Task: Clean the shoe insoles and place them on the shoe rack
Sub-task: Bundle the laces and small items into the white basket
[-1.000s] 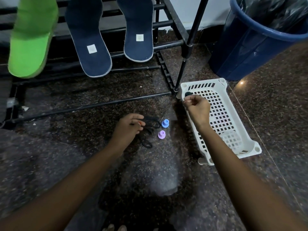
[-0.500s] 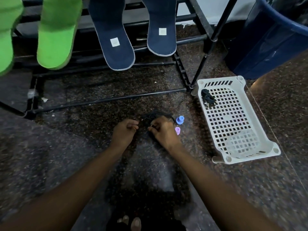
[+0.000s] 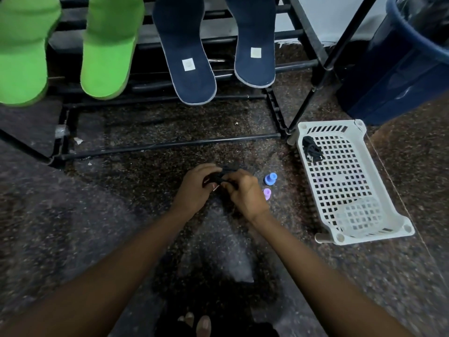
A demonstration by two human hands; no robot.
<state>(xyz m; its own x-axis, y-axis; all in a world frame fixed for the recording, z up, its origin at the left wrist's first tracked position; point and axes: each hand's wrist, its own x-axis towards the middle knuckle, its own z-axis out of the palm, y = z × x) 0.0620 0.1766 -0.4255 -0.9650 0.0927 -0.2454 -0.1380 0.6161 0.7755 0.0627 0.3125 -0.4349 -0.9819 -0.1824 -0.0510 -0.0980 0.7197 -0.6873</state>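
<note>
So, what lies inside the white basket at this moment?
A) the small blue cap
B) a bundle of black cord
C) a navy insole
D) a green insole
B: a bundle of black cord lies in the far corner of the white basket, while the blue cap stands on the floor outside it.

We log, centre frame: left hand [image 3: 194, 190] and right hand [image 3: 245, 193] pinch black cord bundle [image 3: 224, 175]. Blue cap [image 3: 270, 179], purple cap [image 3: 266, 193] just right. White basket [image 3: 340, 181] at right holds second cord bundle [image 3: 311, 148]. Top: green insoles [image 3: 107, 52], navy insoles [image 3: 187, 57] on shoe rack [image 3: 170, 144].
</note>
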